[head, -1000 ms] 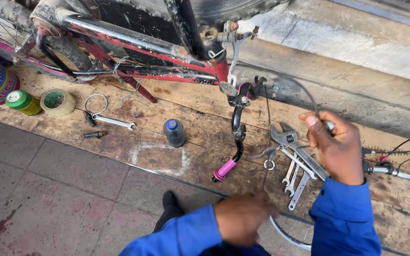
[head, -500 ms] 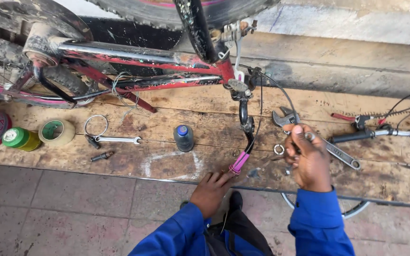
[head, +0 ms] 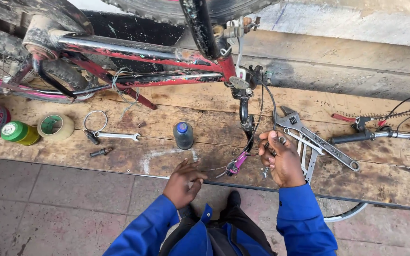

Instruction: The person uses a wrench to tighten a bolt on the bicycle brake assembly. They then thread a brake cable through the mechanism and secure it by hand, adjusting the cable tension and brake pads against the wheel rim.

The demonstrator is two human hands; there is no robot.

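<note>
My right hand [head: 281, 161] is closed on a thin black cable [head: 267, 102] that runs down from the red bicycle frame [head: 157, 59]. It sits just right of the hanging handlebar end with a pink grip [head: 237, 163]. A small metal piece pokes out under the fist. My left hand [head: 183, 182] rests with fingers spread on the front edge of the wooden plank [head: 167, 159], holding nothing, left of the pink grip. Both sleeves are blue.
An adjustable wrench [head: 316, 140] and flat spanners lie right of my right hand. A small blue-capped bottle [head: 183, 135], a spanner [head: 117, 136], a wire ring [head: 96, 121], a tape roll [head: 55, 125] and a green-capped bottle [head: 20, 132] sit on the plank. Another handlebar [head: 366, 136] lies far right.
My right hand came left, away from the wrenches, and closed on the cable beside the pink grip. My left hand rose from my lap onto the plank's edge.
</note>
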